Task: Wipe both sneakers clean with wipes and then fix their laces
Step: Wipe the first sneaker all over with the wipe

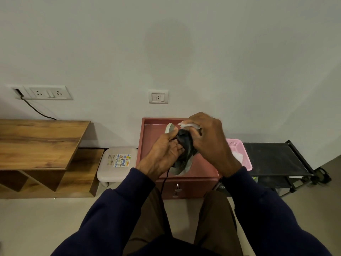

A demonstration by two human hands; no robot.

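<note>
A dark grey sneaker (184,156) with a pale sole is held up over the pink cabinet top (151,137). My left hand (162,156) grips it from the left side, fingers curled round its upper. My right hand (206,143) holds a crumpled white wipe (188,125) against the sneaker's far end. A black lace (164,182) hangs down from the sneaker between my arms. Part of a pale sole (169,127) shows behind my left fingers; whether it belongs to a second sneaker I cannot tell.
A pink basket (239,154) holding white wipes stands right of the cabinet, beside a black shoe rack (276,157). A white stool (118,163) sits to the left, then a wooden shelf unit (40,145). The wall with sockets is close behind.
</note>
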